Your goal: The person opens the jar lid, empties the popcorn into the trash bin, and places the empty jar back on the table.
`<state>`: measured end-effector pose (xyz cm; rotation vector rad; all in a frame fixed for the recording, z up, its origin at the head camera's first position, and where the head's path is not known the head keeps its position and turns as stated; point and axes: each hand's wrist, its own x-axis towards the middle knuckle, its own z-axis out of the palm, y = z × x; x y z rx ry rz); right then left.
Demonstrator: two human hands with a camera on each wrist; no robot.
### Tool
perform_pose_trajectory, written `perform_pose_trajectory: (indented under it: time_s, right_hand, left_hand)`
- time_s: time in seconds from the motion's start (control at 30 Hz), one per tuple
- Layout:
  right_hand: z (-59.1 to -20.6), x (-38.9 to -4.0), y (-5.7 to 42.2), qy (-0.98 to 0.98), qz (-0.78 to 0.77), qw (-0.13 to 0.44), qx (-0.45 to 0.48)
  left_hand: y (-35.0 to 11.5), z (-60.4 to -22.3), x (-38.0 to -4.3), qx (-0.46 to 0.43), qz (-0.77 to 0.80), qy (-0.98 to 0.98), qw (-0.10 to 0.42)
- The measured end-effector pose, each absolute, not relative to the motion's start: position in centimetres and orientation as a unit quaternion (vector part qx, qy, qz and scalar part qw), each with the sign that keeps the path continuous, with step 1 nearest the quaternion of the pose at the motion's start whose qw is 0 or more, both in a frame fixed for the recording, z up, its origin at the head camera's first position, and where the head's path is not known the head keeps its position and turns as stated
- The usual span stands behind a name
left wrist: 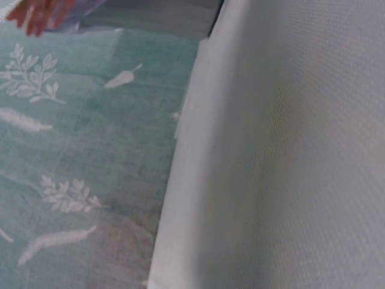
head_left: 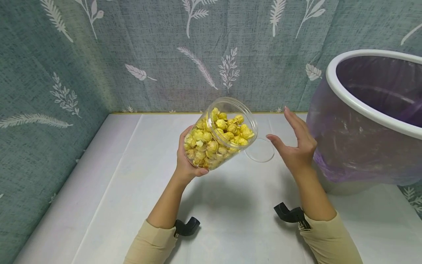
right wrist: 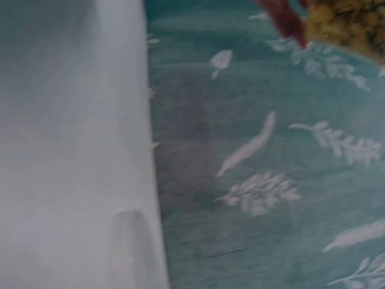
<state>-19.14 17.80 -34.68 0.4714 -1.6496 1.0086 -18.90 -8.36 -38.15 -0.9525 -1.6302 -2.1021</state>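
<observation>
A clear plastic jar (head_left: 215,137) without its lid is full of yellow popcorn (head_left: 211,146). It tilts over the table with its mouth up and to the right. My left hand (head_left: 188,159) grips it around its lower left side, thumb underneath; part of the hand is hidden behind the jar. To the right, my right hand (head_left: 298,146) is raised with thumb and fingers spread apart, holding nothing. Between the jar and that hand, a round clear lid (head_left: 260,161) lies on the table. Popcorn (right wrist: 346,27) also shows at the top corner of the right wrist view.
A large bin (head_left: 366,146) with a white rim and a purple bag liner stands at the right, close beside my right hand. The white-covered table (head_left: 138,205) meets a green leaf-patterned cloth wall (head_left: 165,73) at the back and left.
</observation>
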Motion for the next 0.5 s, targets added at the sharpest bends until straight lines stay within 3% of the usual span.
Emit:
perform_pose_trajectory:
  time_s: [0.3, 0.5]
  right_hand:
    - [-29.8, -15.6, 16.0, -0.469, 0.538, 0.654, 0.249]
    - [-29.0, -14.2, 17.2, -0.402, 0.487, 0.742, 0.226]
  left_hand:
    - [-8.4, -38.1, -19.0, -0.339, -0.729, -0.570, 0.167]
    - [-8.4, -38.2, -19.1, -0.341, -0.728, -0.570, 0.169]
